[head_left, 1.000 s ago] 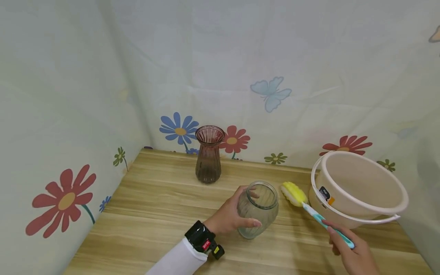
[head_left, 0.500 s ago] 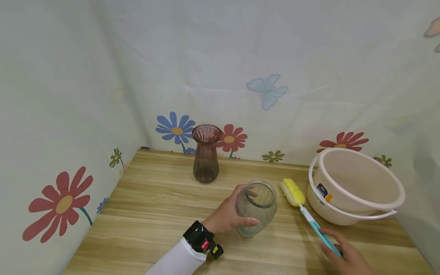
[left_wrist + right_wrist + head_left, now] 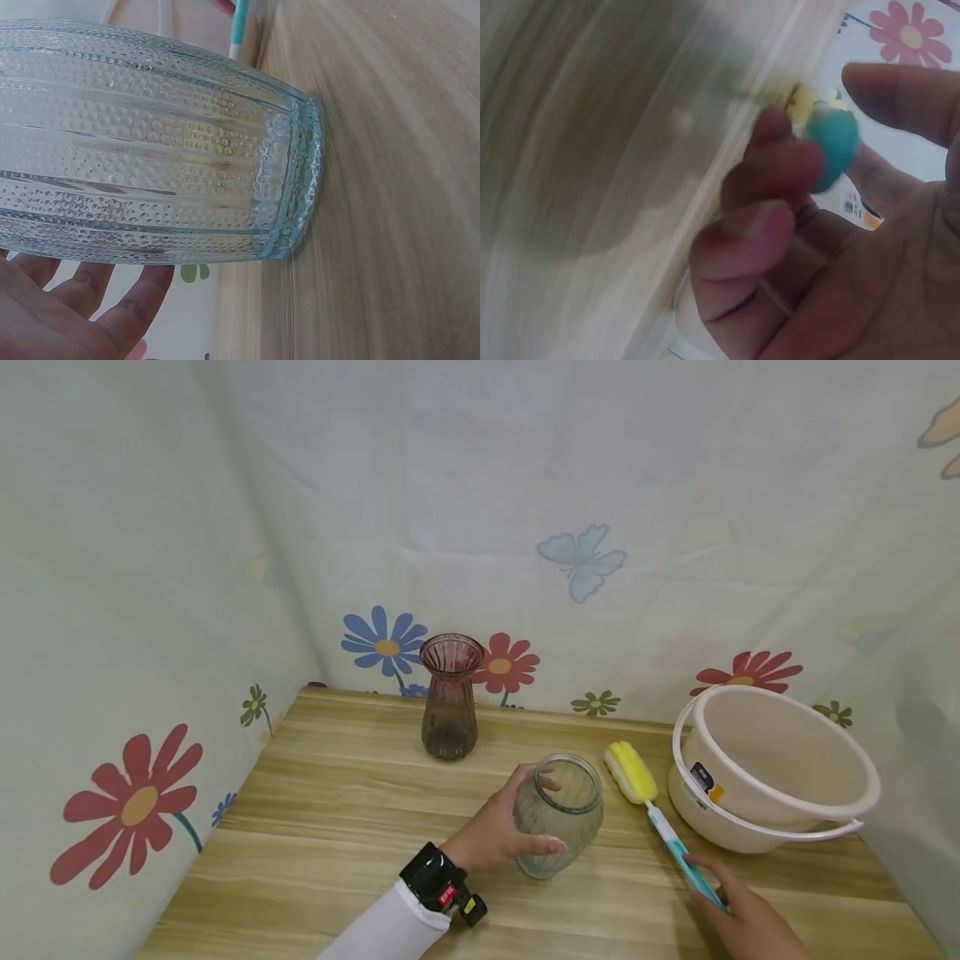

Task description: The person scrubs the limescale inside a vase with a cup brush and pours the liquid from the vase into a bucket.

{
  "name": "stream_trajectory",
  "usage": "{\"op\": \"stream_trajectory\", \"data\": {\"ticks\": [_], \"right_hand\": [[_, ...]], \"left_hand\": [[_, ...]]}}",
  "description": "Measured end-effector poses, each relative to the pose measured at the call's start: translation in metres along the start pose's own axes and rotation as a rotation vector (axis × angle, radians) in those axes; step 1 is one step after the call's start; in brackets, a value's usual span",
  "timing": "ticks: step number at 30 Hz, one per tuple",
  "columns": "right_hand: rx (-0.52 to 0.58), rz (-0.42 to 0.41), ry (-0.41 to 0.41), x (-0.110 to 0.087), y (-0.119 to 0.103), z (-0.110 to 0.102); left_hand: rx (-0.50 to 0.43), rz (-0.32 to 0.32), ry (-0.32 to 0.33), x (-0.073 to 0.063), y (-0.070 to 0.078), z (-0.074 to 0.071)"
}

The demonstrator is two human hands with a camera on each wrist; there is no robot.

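Observation:
My left hand (image 3: 498,831) holds a clear ribbed glass vase (image 3: 558,814) around its side, thumb in front and fingers behind. In the left wrist view the bubbled wall of the vase (image 3: 150,142) fills much of the picture, and its base is at the wooden surface. With curled fingers my right hand (image 3: 742,906) grips the teal-and-white handle of a sponge brush (image 3: 667,831). Its yellow and white sponge head (image 3: 630,772) points away from me, just right of the vase. In the right wrist view the teal handle end (image 3: 832,148) shows between the fingers and thumb.
A pinkish-purple glass vase (image 3: 450,710) stands upright at the back of the wooden table (image 3: 337,802). On the right is a pale pink bucket (image 3: 720,810), its handle hanging down in front. A flower-printed cloth (image 3: 465,485) encloses the back and sides.
My right hand has moved left with the sponge brush, bringing the sponge head nearer the clear vase and away from the bucket. The left hand keeps its hold; the head view has shifted slightly.

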State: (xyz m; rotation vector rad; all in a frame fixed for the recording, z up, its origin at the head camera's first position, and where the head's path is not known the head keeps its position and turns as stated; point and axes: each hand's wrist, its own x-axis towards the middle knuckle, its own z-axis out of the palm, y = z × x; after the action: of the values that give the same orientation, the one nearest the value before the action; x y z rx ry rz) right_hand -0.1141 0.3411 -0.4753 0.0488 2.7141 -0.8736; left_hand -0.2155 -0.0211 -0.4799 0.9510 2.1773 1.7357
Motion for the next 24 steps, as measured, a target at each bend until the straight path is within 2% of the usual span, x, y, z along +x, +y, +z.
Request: {"op": "stream_trajectory", "data": {"ticks": [6, 10, 14, 18, 20, 24], "right_hand": [[-0.136, -0.029, 0.016, 0.004, 0.011, -0.001], [-0.201, 0.003, -0.004, 0.005, 0.014, -0.001], [-0.196, 0.055, -0.022, 0.004, 0.014, 0.000], [-0.149, 0.074, -0.019, 0.002, 0.014, 0.003], [-0.139, 0.075, -0.014, 0.002, 0.013, 0.004], [-0.194, 0.042, 0.040, 0.003, 0.009, 0.002]], "left_hand": [[-0.007, -0.010, -0.008, 0.000, 0.002, 0.001], [-0.004, -0.006, -0.006, 0.000, 0.003, 0.000], [-0.003, -0.008, -0.005, 0.001, 0.002, 0.000], [0.004, -0.010, -0.005, 0.001, 0.001, 0.000], [0.011, -0.010, -0.004, 0.001, 0.001, 0.000], [0.019, -0.011, -0.002, 0.000, 0.000, 0.000]]}}
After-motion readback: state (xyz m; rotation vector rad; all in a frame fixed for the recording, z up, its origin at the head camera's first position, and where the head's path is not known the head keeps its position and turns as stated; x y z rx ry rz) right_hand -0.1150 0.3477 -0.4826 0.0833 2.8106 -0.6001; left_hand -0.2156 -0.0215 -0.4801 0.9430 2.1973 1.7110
